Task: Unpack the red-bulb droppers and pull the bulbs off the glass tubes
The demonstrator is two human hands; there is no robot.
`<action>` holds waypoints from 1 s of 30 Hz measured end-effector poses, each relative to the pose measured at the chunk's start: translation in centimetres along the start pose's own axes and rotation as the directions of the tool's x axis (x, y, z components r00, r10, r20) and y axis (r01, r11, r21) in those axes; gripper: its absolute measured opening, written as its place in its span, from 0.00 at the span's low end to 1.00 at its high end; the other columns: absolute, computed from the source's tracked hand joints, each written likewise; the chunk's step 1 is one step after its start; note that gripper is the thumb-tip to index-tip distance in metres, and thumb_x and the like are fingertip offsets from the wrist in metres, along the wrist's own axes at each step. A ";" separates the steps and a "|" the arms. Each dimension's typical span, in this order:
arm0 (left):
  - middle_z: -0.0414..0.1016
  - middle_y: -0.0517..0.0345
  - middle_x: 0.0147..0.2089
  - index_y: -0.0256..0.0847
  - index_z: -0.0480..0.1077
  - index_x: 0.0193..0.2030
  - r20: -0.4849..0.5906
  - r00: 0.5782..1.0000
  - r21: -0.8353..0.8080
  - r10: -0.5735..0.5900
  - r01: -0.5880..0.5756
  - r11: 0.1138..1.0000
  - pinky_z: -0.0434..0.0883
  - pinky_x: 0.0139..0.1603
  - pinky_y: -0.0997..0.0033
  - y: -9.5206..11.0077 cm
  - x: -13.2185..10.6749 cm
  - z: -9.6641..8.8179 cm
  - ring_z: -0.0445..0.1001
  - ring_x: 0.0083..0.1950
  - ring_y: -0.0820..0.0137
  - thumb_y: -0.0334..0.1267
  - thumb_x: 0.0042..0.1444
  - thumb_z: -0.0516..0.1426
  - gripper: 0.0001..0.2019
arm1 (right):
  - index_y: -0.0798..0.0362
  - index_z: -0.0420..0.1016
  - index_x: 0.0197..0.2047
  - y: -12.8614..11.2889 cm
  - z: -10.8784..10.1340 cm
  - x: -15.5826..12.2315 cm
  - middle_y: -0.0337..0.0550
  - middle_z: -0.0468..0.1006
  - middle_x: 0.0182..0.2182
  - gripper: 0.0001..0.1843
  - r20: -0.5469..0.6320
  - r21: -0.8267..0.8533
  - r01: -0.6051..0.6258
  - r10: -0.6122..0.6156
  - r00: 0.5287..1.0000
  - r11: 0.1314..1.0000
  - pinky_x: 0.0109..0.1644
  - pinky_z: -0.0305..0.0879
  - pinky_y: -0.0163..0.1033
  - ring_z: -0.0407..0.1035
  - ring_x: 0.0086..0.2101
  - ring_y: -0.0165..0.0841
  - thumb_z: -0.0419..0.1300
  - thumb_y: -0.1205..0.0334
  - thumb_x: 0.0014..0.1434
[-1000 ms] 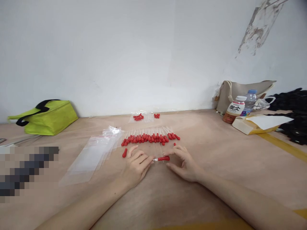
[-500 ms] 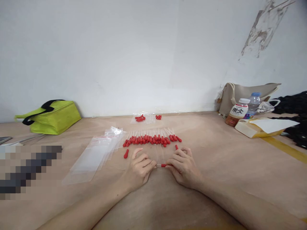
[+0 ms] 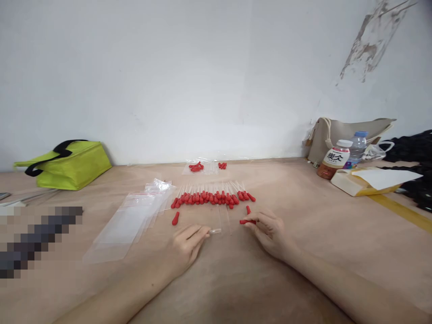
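Observation:
My left hand [image 3: 191,245] is closed, pinching a clear dropper tube [image 3: 215,231] whose bare end points right. Between the thumb and fingers of my right hand [image 3: 268,229] is a red rubber bulb [image 3: 243,222], lying sideways and apart from the tube. Another red bulb [image 3: 248,210] rests just beyond those fingers. Two loose clear tubes [image 3: 229,220] lie between my hands. Past them runs a row of droppers [image 3: 205,198], red bulbs toward me and thin tubes pointing away. A single red bulb [image 3: 175,218] lies beyond my left hand.
Clear zip bags [image 3: 118,229] are fanned out at the left. By the wall lies a clear bag [image 3: 211,167] with red bulbs. A lime-green bag [image 3: 74,164] stands far left. Bottles [image 3: 335,159], a grey bag [image 3: 317,139] and an open carton [image 3: 347,182] crowd the right.
My hands have drawn apart. The red bulb, earlier against the tube's end, is now away from it in my right hand. My left hand has shifted slightly left and its raised forefinger has come down.

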State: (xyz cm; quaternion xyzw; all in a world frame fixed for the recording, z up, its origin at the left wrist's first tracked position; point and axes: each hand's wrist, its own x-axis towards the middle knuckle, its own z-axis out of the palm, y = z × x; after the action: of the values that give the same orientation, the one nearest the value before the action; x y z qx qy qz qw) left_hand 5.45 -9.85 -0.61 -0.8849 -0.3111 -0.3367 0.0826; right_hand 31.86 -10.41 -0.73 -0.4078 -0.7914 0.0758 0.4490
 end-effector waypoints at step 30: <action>0.68 0.47 0.53 0.37 0.71 0.44 0.290 0.875 -0.292 -0.387 0.466 0.835 0.74 0.36 0.70 0.8 3.5 1.3 0.75 0.34 0.72 0.40 0.51 0.56 0.14 | 0.53 0.72 0.34 5.5 -0.2 1.2 0.44 0.79 0.30 0.16 0.127 0.276 -0.556 0.543 0.830 0.784 0.33 0.68 0.37 0.72 0.29 0.33 0.61 0.49 0.47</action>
State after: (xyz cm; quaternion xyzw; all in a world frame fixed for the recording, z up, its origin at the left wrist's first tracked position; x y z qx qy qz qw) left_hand 8.65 -8.29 0.67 -0.8243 -0.4428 -0.2973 -0.1900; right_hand 34.94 -6.00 -2.51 -0.5454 -0.6262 0.3311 0.4480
